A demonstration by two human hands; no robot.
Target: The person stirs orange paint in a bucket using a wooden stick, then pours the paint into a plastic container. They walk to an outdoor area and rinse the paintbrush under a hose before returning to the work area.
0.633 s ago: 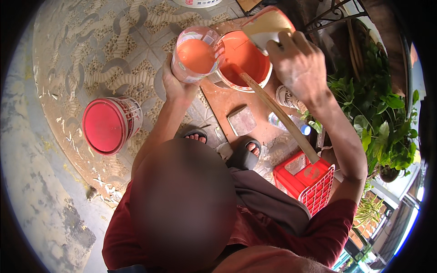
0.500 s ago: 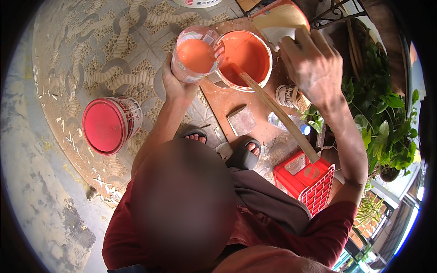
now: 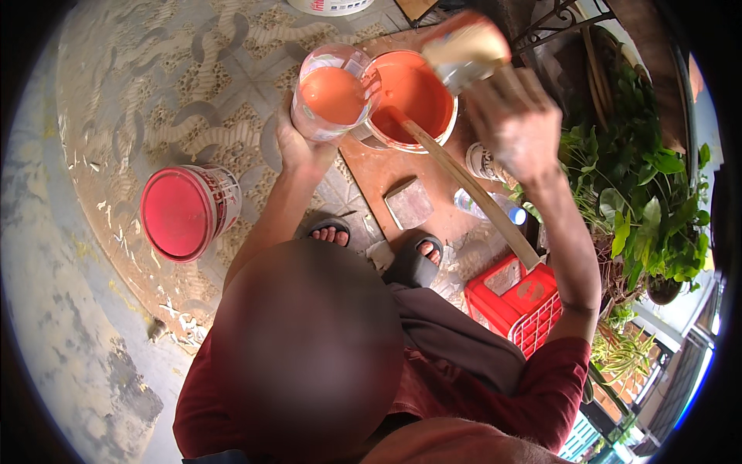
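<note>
My left hand (image 3: 297,147) grips a clear plastic container (image 3: 332,93) full of orange paint and holds it against the rim of a bucket of orange paint (image 3: 413,100). My right hand (image 3: 514,127) is raised beside the bucket's far right rim. It holds a wide paintbrush (image 3: 468,46) with pale bristles. A long wooden stick (image 3: 471,189) stands in the bucket's paint and leans back towards a red plastic crate (image 3: 518,305).
A bucket with a red lid (image 3: 185,213) stands on the patterned floor at the left. By the paint bucket lie a small tin (image 3: 485,162), a plastic bottle (image 3: 487,207) and a square block (image 3: 410,203). Potted plants (image 3: 641,193) crowd the right side. Sandalled feet (image 3: 332,232) are below.
My right hand has shifted the brush slightly at the bucket's far rim. My left hand and the container of paint have stayed where they were.
</note>
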